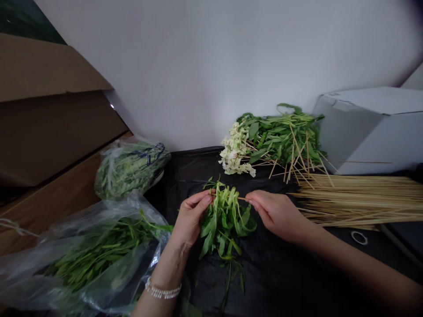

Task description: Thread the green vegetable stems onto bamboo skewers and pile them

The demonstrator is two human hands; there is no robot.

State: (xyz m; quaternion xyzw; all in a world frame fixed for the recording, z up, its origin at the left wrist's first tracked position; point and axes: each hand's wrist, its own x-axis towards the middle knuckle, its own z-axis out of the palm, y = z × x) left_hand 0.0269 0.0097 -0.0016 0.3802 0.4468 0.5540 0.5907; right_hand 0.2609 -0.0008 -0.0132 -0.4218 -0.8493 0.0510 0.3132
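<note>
A thin wooden skewer (243,199) runs level between my hands, threaded through a bunch of leafy green stems (228,215) whose leaves hang down over the black sheet. My right hand (276,215) pinches the skewer's right end between thumb and fingers. At the left end of the bunch, my left hand (191,218) has thumb and fingertips pressed together on the greens beside the skewer's other end. Whether its fingertips also touch the skewer is hard to make out.
A black plastic sheet (194,169) covers the work surface. Finished skewers of greens (280,136) and pale cabbage-like pieces (234,152) lie behind, near a white box (366,127). Loose skewers (363,198) lie right, beside a small ring (359,237). Bagged greens (128,169), an open bag (99,259) and cardboard (49,123) stand left.
</note>
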